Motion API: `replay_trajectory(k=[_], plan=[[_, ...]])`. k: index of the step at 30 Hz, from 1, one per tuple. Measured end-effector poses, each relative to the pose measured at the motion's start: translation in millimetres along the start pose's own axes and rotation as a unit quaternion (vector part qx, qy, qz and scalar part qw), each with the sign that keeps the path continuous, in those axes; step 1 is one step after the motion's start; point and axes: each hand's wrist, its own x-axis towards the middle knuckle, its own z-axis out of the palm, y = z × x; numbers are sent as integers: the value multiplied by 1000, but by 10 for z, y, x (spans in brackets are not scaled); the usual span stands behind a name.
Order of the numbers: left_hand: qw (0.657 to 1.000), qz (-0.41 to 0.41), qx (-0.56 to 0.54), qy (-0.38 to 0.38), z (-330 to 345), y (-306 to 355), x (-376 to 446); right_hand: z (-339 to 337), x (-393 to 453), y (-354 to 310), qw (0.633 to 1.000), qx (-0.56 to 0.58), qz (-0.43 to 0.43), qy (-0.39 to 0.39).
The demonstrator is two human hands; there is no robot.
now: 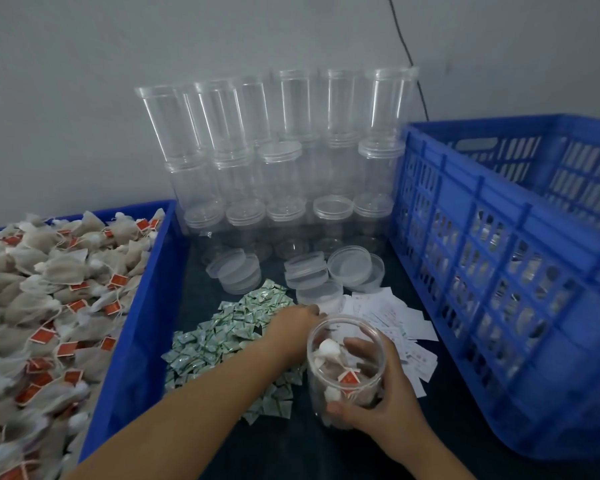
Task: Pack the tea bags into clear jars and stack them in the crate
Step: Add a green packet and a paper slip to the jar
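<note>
My right hand (381, 403) grips an open clear jar (343, 344) that holds several tea bags with red tags. The jar stands on the dark table near the front. My left hand (293, 323) reaches over a heap of small green-and-white sachets (229, 337), its fingertips near the lids and white slips; the jar hides its fingers. A blue bin (142, 327) on the left is heaped with loose tea bags (49, 289). The tall blue slatted crate (520, 306) stands on the right, with jars dimly visible through its slats.
Empty clear jars (278, 161) are stacked in several rows against the grey wall. Loose clear lids (355, 268) lie in front of them. White paper slips (392, 317) are spread between the sachets and the crate. A black cable (407, 53) runs down the wall.
</note>
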Motion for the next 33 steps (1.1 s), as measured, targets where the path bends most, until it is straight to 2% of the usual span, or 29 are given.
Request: replay_trajectory(k=[7,15,19,24,29,31,33], plan=[[999,-20,2,27,29,78,27,16,24,47,1000,11,10,9],[996,34,83,11,-37,71,54,11,18,68,1000,16,5,11],[997,17,64,45,-95,60,87,7,19,79,1000,20,2,13],[999,-11,24,37,-268,26,83,18,20,67,1000,17,-9,17],[999,-3,-39,31,-751,29,-73,16,24,81,1000,12,-9,14],[998,13,-29,50,-988,46,-185,15,19,107,1000,20,5,10],[990,69,-12,123,-1188,100,-352,12,14,127,1000,24,12,3]])
